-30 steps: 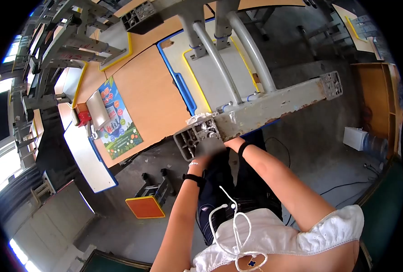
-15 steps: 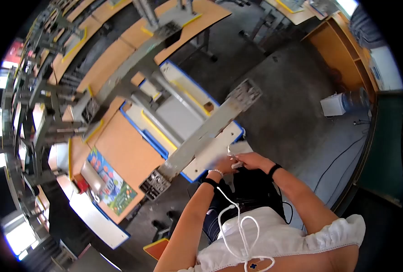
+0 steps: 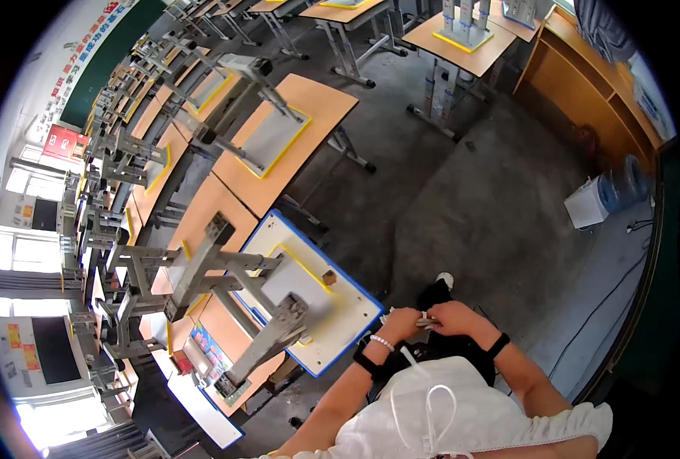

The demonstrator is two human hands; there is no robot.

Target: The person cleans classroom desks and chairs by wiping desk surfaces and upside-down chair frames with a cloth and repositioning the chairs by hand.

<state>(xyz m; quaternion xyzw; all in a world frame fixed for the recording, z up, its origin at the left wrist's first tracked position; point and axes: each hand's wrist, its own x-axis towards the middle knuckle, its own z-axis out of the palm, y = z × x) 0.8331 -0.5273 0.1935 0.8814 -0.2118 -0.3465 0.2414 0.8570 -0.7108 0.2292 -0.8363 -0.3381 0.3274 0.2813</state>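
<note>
We see our left hand (image 3: pixel 399 327) and right hand (image 3: pixel 454 317) meeting close in front of our body, fingers bent inward and nearly touching. A small pale item (image 3: pixel 425 320) sits between the fingertips, seemingly pinched there; it is too small for us to tell what it is or which hand bears it. Held this near, it probably lets both hands work on it together. A beaded bracelet (image 3: pixel 383 343) circles our left wrist.

Just left of our hands stands a white tabletop (image 3: pixel 355 314) with blue edging. On it rests an upturned stool (image 3: pixel 271 336), legs raised, presumably stacked so that its feet stay off the floor (image 3: pixel 470 206). Farther left, more stools sit the same way along the rows. To the far right, a blue water bottle (image 3: pixel 623 183) lies on its side against a white box (image 3: pixel 587 205), near a wooden cabinet (image 3: pixel 565 96).
</note>
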